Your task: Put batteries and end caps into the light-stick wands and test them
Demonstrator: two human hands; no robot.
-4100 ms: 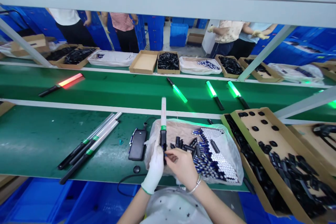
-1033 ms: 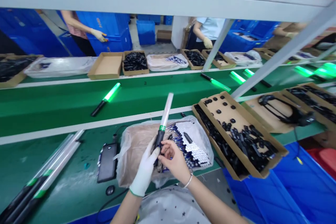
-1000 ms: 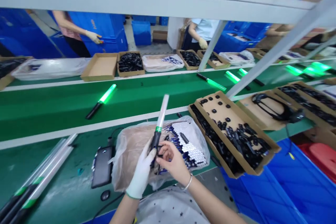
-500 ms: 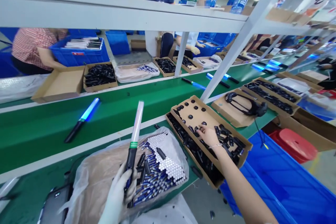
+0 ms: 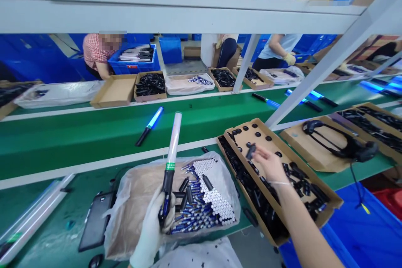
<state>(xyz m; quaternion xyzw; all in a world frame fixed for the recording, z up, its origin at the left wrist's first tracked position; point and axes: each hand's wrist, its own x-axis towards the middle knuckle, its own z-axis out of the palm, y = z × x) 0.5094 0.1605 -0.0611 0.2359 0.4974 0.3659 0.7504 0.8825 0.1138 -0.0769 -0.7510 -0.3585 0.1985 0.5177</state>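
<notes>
The gloved left hand (image 5: 156,217) is wrapped around the lower end of a light stick (image 5: 173,142), its pale tube pointing up and away. Right of that hand, batteries (image 5: 194,220) lie in a lined tray (image 5: 132,192). The right hand (image 5: 271,165) pinches a small black part (image 5: 251,151) above a cardboard box (image 5: 246,137) holding more black pieces (image 5: 301,178).

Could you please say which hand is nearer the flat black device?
Left: the left hand is over the tray beside the device; the right hand is farther right, over a box.
</notes>
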